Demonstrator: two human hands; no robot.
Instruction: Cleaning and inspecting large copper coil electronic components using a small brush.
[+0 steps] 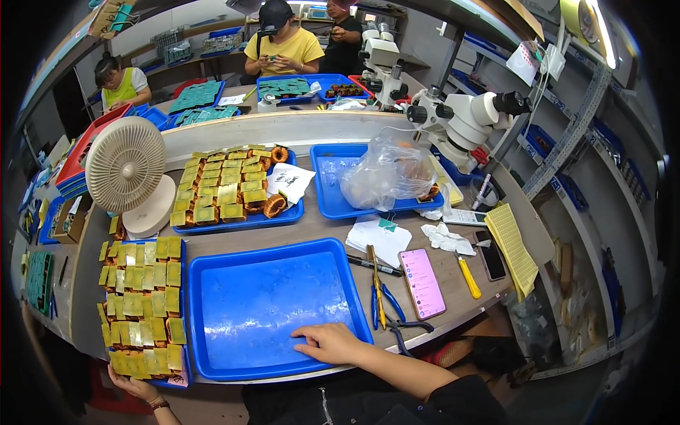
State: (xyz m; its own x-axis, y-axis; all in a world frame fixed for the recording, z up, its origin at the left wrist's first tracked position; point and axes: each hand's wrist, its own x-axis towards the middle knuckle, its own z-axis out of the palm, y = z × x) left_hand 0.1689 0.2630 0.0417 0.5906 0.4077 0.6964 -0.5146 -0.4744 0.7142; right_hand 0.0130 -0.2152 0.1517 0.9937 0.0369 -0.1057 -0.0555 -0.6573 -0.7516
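My right hand (327, 344) lies over the near right part of a blue tray (273, 297) with nothing in it. Its fingers are stretched out to the left, close to the tray floor. At the near left corner of a second blue tray (185, 312), my left hand (136, 388) grips the edge, its fingers partly hidden under the corner. Rows of copper-wound coils with flat yellow plates (145, 304) fill that tray. Behind, another blue tray (287, 216) bears more coils with yellow plates (227, 188), some ring-shaped, and a white paper (289, 182).
A white fan (127, 170) stands back left; a microscope (464, 124) stands back right. A plastic bag (389, 173) sits in a blue tray (329, 188). Pliers (386, 301), a lit phone (423, 285), a yellow-handled tool (468, 278) and papers (379, 239) lie right. Several people work beyond the partition.
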